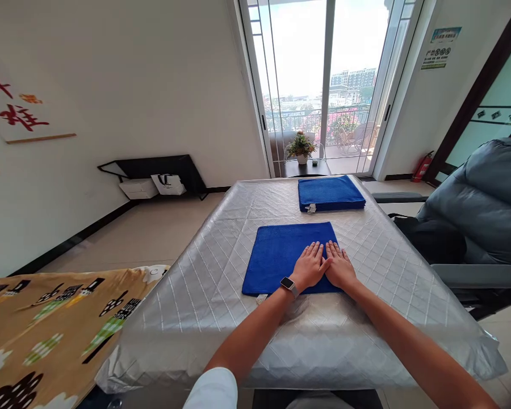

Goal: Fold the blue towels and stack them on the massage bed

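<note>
A blue towel (276,255) lies spread flat on the table under a silvery quilted cover (208,272). My left hand (310,266) rests palm down on the towel's right part, fingers stretched out, with a watch on its wrist. Right beside it, my right hand (339,266) lies flat over the towel's right edge, its fingers also extended. The two thumbs meet or overlap. A small white tag (262,298) sticks out at the towel's near left edge. Farther back is a stack of folded blue towels (330,192), with a white tag at its front left corner.
A grey padded armchair (485,210) stands close on the right. At the lower left lies a tan patterned blanket (68,329). Beyond the table, a potted plant (301,147) sits on a small dark table before the glass door. A fire extinguisher (422,166) stands by the right wall.
</note>
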Motion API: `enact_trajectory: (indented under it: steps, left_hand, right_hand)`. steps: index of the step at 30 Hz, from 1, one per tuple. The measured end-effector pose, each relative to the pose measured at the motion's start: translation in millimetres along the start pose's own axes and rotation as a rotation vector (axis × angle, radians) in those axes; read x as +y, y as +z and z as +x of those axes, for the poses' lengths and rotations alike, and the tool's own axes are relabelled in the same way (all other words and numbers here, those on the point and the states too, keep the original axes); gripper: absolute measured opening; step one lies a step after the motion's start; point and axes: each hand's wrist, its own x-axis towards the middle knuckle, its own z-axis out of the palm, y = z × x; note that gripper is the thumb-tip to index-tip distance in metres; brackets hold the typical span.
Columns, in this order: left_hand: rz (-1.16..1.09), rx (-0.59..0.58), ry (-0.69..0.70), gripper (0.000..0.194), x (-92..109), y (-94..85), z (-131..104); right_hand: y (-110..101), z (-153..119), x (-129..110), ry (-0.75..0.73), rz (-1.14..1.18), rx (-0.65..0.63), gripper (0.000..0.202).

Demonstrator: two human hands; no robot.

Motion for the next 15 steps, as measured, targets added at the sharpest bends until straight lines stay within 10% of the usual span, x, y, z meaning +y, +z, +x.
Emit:
enact_trajectory:
  steps: [10, 15]
  left_hand:
    - [0.105, -0.126, -0.398, 0.082, -100, -39.4, -111]
    - [0.116, -0.138, -0.430, 0.085, -115, -48.1, -148]
  right_hand:
    - [-5, -2, -4, 0.026, 0.040, 0.001, 0.071]
    - [-7, -1, -4, 0.034, 0.023, 0.000, 0.070]
